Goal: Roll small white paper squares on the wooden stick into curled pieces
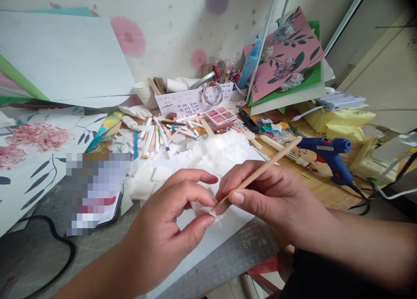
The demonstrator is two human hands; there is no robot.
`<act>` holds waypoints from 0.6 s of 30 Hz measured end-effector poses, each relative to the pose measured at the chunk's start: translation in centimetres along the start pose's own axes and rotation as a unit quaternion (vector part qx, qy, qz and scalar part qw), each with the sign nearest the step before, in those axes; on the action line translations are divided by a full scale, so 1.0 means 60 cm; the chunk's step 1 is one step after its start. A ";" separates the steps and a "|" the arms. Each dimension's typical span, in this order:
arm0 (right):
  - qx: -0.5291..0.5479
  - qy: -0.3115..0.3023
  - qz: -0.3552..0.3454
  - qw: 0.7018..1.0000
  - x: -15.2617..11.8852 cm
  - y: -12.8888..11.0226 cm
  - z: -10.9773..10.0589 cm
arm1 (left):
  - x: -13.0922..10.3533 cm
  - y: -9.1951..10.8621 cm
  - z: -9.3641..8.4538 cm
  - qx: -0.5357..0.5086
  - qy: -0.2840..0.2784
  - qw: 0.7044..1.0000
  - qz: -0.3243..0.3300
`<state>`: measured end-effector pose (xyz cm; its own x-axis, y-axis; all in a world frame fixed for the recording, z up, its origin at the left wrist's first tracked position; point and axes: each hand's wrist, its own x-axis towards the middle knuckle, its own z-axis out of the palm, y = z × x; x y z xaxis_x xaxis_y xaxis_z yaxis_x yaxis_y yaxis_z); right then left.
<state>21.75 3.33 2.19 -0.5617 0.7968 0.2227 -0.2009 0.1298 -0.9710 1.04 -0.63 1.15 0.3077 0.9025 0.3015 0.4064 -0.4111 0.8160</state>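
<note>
At the far left of the bench (pixel 312 190), one floral painted sheet (pixel 35 160) lies flat, with a blurred phone-like object (pixel 94 190) beside it on the grey cutting mat (pixel 42 255). Just right of that, the left hand (pixel 163 229) pinches a small white tissue square (pixel 203 210) between thumb and fingertips; the square is held just above a white sheet and looks thin, limp and easily torn, so it probably handles best held lightly by its edges. Behind it spreads a heap of white paper squares (pixel 215 153), too many to count, and a scatter of markers (pixel 156 138), roughly ten. The right hand (pixel 276 194) has its grip closed on one thin wooden stick (pixel 260 172), pencil fashion, the tip touching the tissue square. The stick seems light and stiff, best gripped near the lower end for control. Further right lie one blue glue gun (pixel 329 153) and one pink flower card (pixel 286 51), propped upright.
</note>
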 end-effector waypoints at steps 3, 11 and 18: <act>0.005 0.001 0.006 1.000 0.000 0.002 0.002 | 0.000 0.002 -0.002 0.015 0.000 1.000 0.011; 0.039 0.041 0.018 0.998 0.005 0.011 0.000 | 0.003 0.007 -0.005 0.058 0.015 0.998 0.030; 0.076 0.072 -0.004 0.995 0.012 0.022 -0.019 | 0.004 0.005 -0.002 0.070 0.041 0.996 0.031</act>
<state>22.00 4.71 0.99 -0.4408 0.8739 0.2049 -0.3295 0.0548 -0.9426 1.13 -0.51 1.53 0.2675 0.8798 0.3930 0.5057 -0.4754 0.7199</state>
